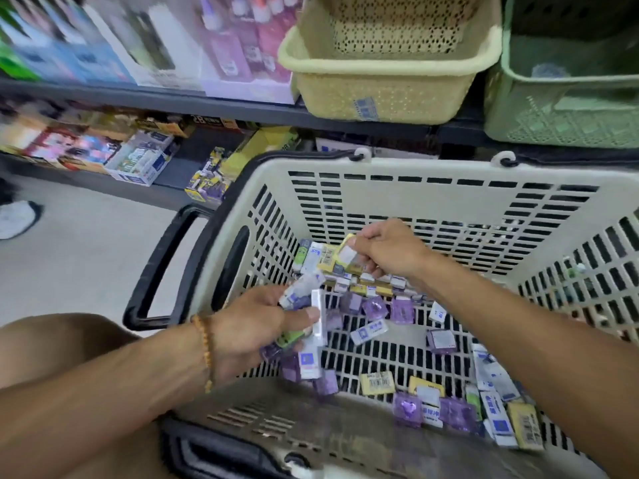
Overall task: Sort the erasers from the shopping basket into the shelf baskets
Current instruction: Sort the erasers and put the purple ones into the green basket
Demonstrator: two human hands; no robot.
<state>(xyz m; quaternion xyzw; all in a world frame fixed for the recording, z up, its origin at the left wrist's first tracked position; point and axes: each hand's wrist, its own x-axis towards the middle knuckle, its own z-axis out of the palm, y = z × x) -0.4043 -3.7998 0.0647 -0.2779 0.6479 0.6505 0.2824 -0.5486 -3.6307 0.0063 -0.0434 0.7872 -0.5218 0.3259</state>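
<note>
Head view looked down into the cream shopping basket [380, 188], which filled the frame from about four o'clock to the centre, its slotted floor strewn with loose erasers [401, 311]: purple squares, white-and-blue sleeved blocks, a few yellow ones, heaped thickest toward twelve o'clock of the floor and along the five o'clock corner.

The left hand [256, 326], a bead bracelet [204, 350] at its wrist, had its fingers curled round a crowded clutch of white and purple pieces, thumb pressed across the top one. The right hand [383, 248] reached to the far heap and pinched a small yellow-and-white eraser [345, 252] between thumb and fingertips; its other fingers were folded under, out of my sight.

Up on the shelf, at twelve o'clock, stood a yellow shelf basket [383, 95] and, at one o'clock, a green shelf basket [560, 112], well apart from both hands.

These seemed light, firm little blocks, hardly breakable, but the glossy wrappers looked slippery, and the left handful appeared overfull. I judged each was best pinched across its short sides, and a slipped piece would likely only fall back among the others.
</note>
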